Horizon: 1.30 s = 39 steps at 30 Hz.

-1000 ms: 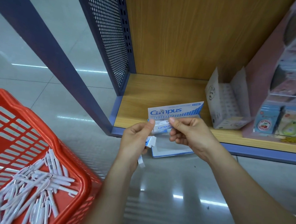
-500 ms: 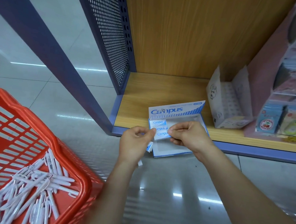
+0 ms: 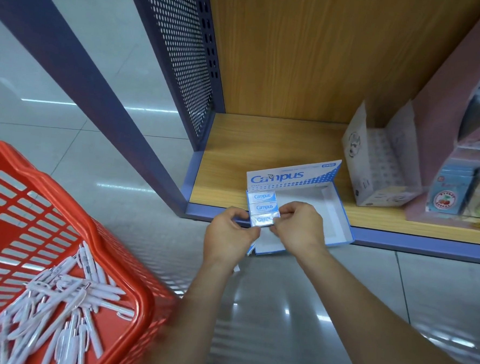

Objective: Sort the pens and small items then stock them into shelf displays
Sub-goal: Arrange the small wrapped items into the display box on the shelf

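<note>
1. Pens, white, heaped in a red basket, well left of the Campus display box.
2. Left hand: I see it pinching the left end of the front Campus packet, at the box's front-left corner.
3. Two more packets lie behind it, inside the box's left side.
4. Right hand: pinching that packet's right end.
5. White carton, just right of the box.

White pens loose in red basket; three Campus erasers in open display box
</note>
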Each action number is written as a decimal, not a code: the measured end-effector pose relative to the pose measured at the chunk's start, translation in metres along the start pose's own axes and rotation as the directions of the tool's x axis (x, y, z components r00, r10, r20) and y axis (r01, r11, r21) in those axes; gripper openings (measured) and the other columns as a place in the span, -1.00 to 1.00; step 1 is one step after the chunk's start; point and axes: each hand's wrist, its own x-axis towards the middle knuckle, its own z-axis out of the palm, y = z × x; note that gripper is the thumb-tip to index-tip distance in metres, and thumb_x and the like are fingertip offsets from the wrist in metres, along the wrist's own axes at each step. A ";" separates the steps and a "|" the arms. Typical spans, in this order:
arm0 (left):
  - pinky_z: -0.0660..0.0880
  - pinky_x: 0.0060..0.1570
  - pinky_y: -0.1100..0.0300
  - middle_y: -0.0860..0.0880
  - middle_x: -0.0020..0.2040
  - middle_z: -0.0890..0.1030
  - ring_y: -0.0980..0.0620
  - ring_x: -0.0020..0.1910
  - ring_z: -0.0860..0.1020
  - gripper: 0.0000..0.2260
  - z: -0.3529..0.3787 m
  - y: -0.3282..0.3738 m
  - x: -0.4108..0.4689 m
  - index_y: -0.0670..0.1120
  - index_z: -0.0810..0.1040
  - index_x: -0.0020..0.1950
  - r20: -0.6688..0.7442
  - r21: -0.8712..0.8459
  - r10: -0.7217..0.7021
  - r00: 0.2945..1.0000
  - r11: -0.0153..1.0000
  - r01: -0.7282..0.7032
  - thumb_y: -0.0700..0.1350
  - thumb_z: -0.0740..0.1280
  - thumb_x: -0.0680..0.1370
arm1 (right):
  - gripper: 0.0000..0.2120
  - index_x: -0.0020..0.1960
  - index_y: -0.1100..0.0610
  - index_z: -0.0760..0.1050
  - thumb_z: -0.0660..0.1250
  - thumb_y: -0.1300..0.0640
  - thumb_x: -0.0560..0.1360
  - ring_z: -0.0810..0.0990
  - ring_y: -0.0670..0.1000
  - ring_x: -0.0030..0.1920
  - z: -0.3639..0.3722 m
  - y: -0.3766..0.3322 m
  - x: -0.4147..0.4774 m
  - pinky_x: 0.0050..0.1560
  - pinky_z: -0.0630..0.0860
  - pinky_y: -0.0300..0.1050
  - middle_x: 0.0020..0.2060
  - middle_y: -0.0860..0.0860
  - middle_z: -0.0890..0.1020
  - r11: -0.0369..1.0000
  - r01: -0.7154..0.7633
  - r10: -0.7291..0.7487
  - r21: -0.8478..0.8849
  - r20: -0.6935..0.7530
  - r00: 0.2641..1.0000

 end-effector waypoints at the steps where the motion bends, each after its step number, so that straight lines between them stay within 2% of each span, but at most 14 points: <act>1: 0.40 -0.38 0.25 0.10 -0.45 0.54 0.14 -0.43 0.52 -0.84 0.000 0.002 0.001 0.03 0.52 -0.19 -0.006 0.045 0.005 1.000 0.999 -0.004 -0.09 0.47 0.33 | -0.77 0.06 0.13 0.59 0.45 0.22 0.40 0.63 0.07 0.02 -0.001 -0.001 -0.001 0.06 0.57 -0.08 -0.03 0.04 0.68 0.999 0.015 -0.015 -0.049 0.014 1.000; 4: 0.38 -0.36 0.22 0.10 -0.36 0.55 0.06 -0.29 0.56 -0.82 0.001 0.010 0.003 0.03 0.45 -0.24 -0.032 0.161 -0.002 0.999 0.987 0.007 -0.04 0.45 0.33 | -0.62 0.21 0.14 0.56 0.48 0.16 0.41 0.61 0.07 0.09 -0.004 -0.003 -0.002 0.13 0.52 -0.09 0.03 0.03 0.67 0.989 0.051 -0.048 -0.139 0.019 0.999; 11: 0.39 -0.35 0.23 0.10 -0.31 0.58 0.14 -0.31 0.53 -0.80 0.000 0.012 0.004 -0.02 0.47 -0.19 -0.009 0.136 -0.025 1.000 0.990 0.026 0.04 0.43 0.39 | -0.74 0.12 0.14 0.59 0.44 0.10 0.45 0.62 0.03 0.03 -0.008 -0.001 -0.007 0.07 0.50 -0.14 -0.06 0.02 0.69 0.997 0.051 -0.054 -0.059 -0.049 0.997; 14: 0.41 -0.29 0.22 0.08 -0.28 0.60 0.13 -0.32 0.52 -0.82 -0.003 0.013 0.000 -0.03 0.50 -0.21 -0.044 0.019 -0.048 0.998 0.999 0.049 0.05 0.38 0.45 | -0.73 0.14 0.09 0.54 0.40 0.18 0.45 0.63 0.04 -0.02 -0.012 -0.001 -0.004 0.08 0.54 -0.06 -0.10 0.01 0.67 0.999 0.045 -0.045 0.000 -0.035 0.998; 17: 0.35 -0.32 0.19 0.09 -0.42 0.50 0.04 -0.40 0.42 -0.84 -0.007 0.018 -0.003 -0.06 0.53 -0.27 -0.042 -0.178 -0.122 0.992 0.977 0.113 -0.05 0.32 0.48 | -0.69 0.09 0.09 0.53 0.37 0.31 0.39 0.64 0.06 -0.06 -0.019 0.000 -0.001 0.07 0.58 -0.01 -0.17 0.02 0.65 0.997 0.009 -0.010 0.070 0.011 1.000; 20: 0.31 -0.33 0.19 0.04 -0.46 0.44 0.00 -0.43 0.34 -0.80 -0.014 0.026 -0.006 -0.06 0.56 -0.30 -0.042 -0.350 -0.193 0.980 0.922 0.166 -0.11 0.24 0.50 | -0.82 -0.01 0.10 0.50 0.31 0.31 0.43 0.68 0.12 -0.20 -0.030 -0.013 -0.007 -0.09 0.65 0.03 -0.24 0.07 0.62 0.975 -0.040 0.028 0.216 0.057 0.998; 21: 0.30 -0.37 0.22 0.01 -0.44 0.44 0.00 -0.45 0.33 -0.78 -0.017 0.030 -0.008 -0.06 0.55 -0.31 -0.038 -0.417 -0.213 0.976 0.891 0.178 -0.13 0.21 0.51 | -0.90 -0.04 0.10 0.50 0.33 0.26 0.48 0.67 0.10 -0.24 -0.038 -0.021 -0.012 -0.18 0.65 -0.02 -0.24 0.08 0.61 0.960 -0.058 0.021 0.272 0.136 0.990; 23: 0.26 -0.50 0.30 -0.02 -0.44 0.45 0.04 -0.54 0.35 -0.76 -0.023 0.043 -0.011 -0.08 0.51 -0.30 -0.005 -0.567 -0.253 0.967 0.798 0.206 -0.17 0.15 0.53 | -0.90 -0.06 0.09 0.53 0.41 0.08 0.50 0.64 0.03 -0.25 -0.052 -0.039 -0.024 -0.27 0.59 -0.12 -0.21 0.07 0.60 0.940 -0.097 -0.053 0.327 0.420 0.906; 25: 0.29 -0.50 0.32 -0.02 -0.47 0.45 0.05 -0.58 0.38 -0.77 -0.026 0.057 -0.014 -0.10 0.44 -0.32 0.065 -0.712 -0.304 0.951 0.654 0.257 -0.17 0.13 0.53 | -0.79 0.00 0.07 0.54 0.43 -0.02 0.46 0.64 0.02 -0.17 -0.061 -0.052 -0.037 -0.22 0.59 -0.13 -0.18 0.03 0.63 0.946 -0.126 -0.117 0.298 0.679 0.724; 27: 0.31 -0.46 0.26 -0.03 -0.48 0.36 0.01 -0.58 0.31 -0.78 -0.026 0.065 -0.016 -0.08 0.35 -0.32 0.099 -0.785 -0.353 0.930 0.546 0.291 -0.09 0.17 0.52 | -0.73 0.11 0.07 0.50 0.45 0.07 0.45 0.66 0.03 -0.13 -0.061 -0.057 -0.048 -0.16 0.60 -0.11 -0.19 0.00 0.66 0.951 -0.113 -0.164 0.289 0.778 0.607; 28: 0.31 -0.46 0.25 -0.04 -0.47 0.32 0.02 -0.58 0.27 -0.78 -0.026 0.067 -0.015 -0.07 0.35 -0.30 0.086 -0.791 -0.378 0.922 0.536 0.294 -0.03 0.20 0.52 | -0.71 0.12 0.09 0.47 0.46 0.15 0.45 0.66 0.03 -0.14 -0.058 -0.058 -0.052 -0.12 0.62 -0.10 -0.22 0.00 0.67 0.942 -0.110 -0.191 0.316 0.777 0.599; 32: 0.46 -0.33 0.13 -0.04 -0.37 0.34 -0.02 -0.40 0.36 -0.76 -0.025 0.068 -0.016 -0.08 0.50 -0.13 0.032 -0.845 -0.403 0.915 0.479 0.240 0.10 0.28 0.52 | -0.81 0.03 0.18 0.54 0.42 0.34 0.45 0.67 0.09 -0.16 -0.055 -0.056 -0.052 0.00 0.64 -0.08 -0.24 0.11 0.67 0.911 -0.084 -0.245 0.403 0.695 0.676; 35: 0.38 -0.44 0.26 0.01 -0.41 0.36 0.04 -0.46 0.33 -0.80 -0.028 0.069 -0.018 -0.05 0.44 -0.28 0.062 -0.887 -0.322 0.945 0.416 0.200 -0.01 0.29 0.51 | -0.92 -0.03 0.23 0.57 0.31 0.35 0.52 0.68 0.06 -0.27 -0.062 -0.053 -0.048 -0.19 0.65 -0.19 -0.26 0.15 0.67 0.905 -0.123 -0.198 0.406 0.661 0.724; 39: 0.49 -0.34 0.24 0.00 -0.35 0.51 0.05 -0.37 0.46 -0.88 -0.042 0.063 -0.018 -0.11 0.49 -0.27 0.102 -0.960 -0.199 0.975 0.239 0.149 -0.19 0.24 0.47 | -0.83 -0.11 0.28 0.59 0.24 0.29 0.57 0.61 -0.03 -0.44 -0.073 -0.049 -0.041 -0.41 0.56 -0.28 -0.23 0.24 0.65 0.800 -0.209 -0.201 0.562 0.580 0.789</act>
